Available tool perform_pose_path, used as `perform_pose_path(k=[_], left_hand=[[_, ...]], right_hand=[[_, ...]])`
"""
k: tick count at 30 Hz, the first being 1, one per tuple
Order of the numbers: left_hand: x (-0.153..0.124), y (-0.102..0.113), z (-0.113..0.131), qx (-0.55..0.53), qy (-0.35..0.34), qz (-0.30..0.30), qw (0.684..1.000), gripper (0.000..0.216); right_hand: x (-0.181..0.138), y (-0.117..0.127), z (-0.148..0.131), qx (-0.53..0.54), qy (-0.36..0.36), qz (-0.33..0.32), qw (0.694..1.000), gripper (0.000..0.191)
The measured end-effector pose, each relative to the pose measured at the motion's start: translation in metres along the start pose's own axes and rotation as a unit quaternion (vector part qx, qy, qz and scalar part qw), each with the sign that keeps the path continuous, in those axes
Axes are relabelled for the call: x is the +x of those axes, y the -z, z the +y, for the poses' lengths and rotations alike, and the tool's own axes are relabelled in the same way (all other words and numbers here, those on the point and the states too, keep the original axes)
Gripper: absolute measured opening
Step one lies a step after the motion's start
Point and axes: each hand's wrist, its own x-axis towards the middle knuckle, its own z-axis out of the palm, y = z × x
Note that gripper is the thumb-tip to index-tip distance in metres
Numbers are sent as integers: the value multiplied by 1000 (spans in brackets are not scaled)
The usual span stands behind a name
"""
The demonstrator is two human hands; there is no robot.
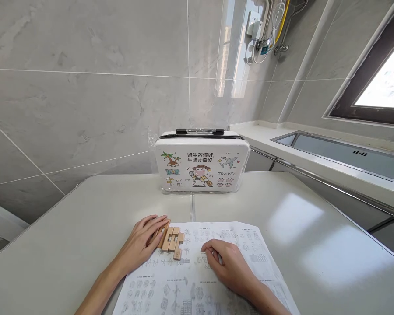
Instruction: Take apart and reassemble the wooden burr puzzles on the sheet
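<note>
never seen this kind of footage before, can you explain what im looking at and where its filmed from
There is no machine: you see a person's two bare hands, in one picture, from a camera worn on the head, looking forward and down. The left hand touches small wooden pieces on a printed sheet. The right hand is curled over the sheet; something pale shows between its fingers, too hidden to name. The sheet lies on a white table, where a plastic-wrapped white case marked TRAVEL stands farther back.

Kitchen-like room | sink (331, 149) in counter (253, 133) | tiled wall (85, 39)
</note>
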Motion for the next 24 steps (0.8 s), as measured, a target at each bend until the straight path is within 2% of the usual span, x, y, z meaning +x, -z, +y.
perform_pose_path(k=[12, 18, 24], left_hand=[[-2, 4, 7, -2, 9, 26, 1000, 42], [-4, 10, 2, -21, 22, -4, 1000, 58], [-5, 16, 8, -12, 1, -24, 1000, 79]], right_hand=[[1, 0, -1, 1, -9, -8, 1000, 24], [-1, 0, 0, -3, -2, -9, 1000, 24], [0, 2, 0, 0, 1, -13, 1000, 23]])
